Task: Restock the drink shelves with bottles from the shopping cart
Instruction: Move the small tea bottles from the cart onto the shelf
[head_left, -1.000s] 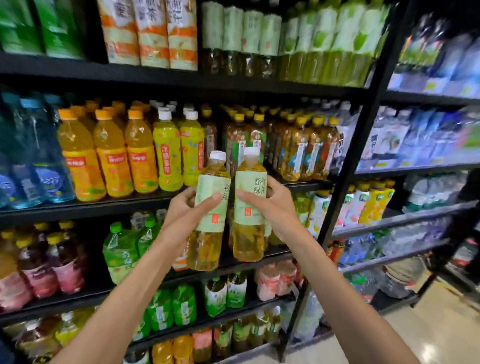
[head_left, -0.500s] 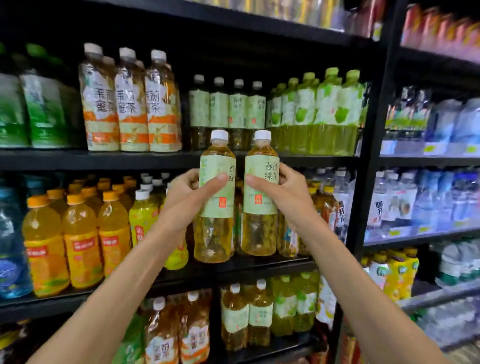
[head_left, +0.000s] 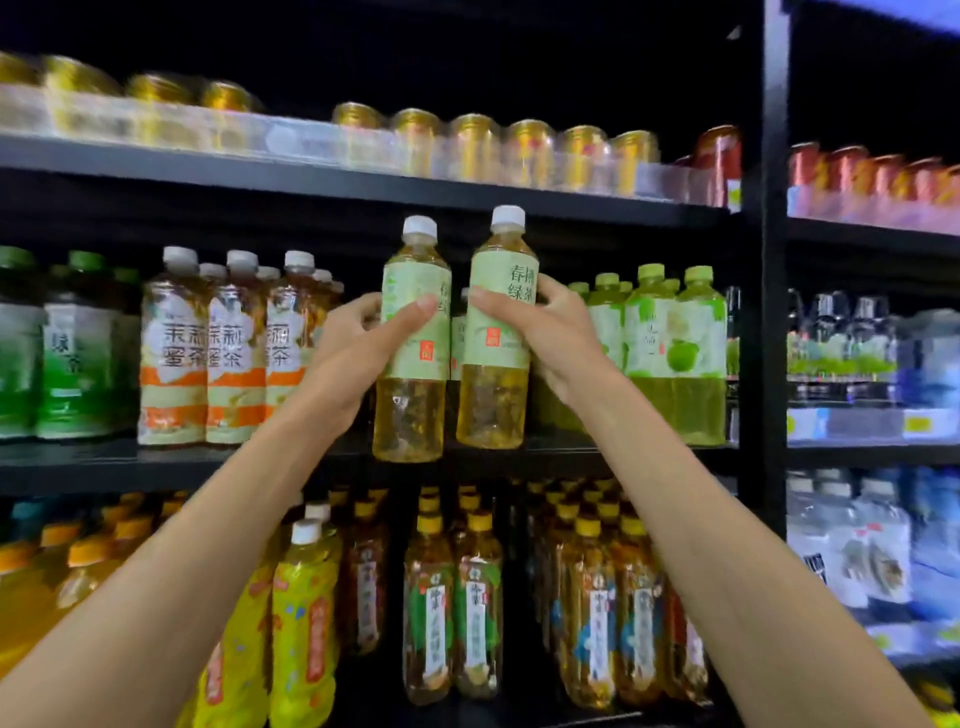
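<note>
At the far left of the frame, green-labelled bottles (head_left: 67, 353) stand on the middle shelf (head_left: 156, 462), and just right of them is a row of tea bottles with orange-and-white labels (head_left: 228, 353). Next comes the left hand (head_left: 358, 348), raised to the centre. It grasps a pale green tea bottle (head_left: 413, 343), thumb laid across the label and fingers wrapped round the back. Just beside it, the right hand (head_left: 561, 338) grips a second tea bottle (head_left: 496, 332) the same way, a little higher. Both bottles are nearly upright with white caps on top, held in front of the gap in the middle shelf's row. To the right stand apple-green bottles (head_left: 675, 353). Gold cans (head_left: 467, 145) line the shelf above, and water bottles (head_left: 852, 353) fill the right-hand bay.
</note>
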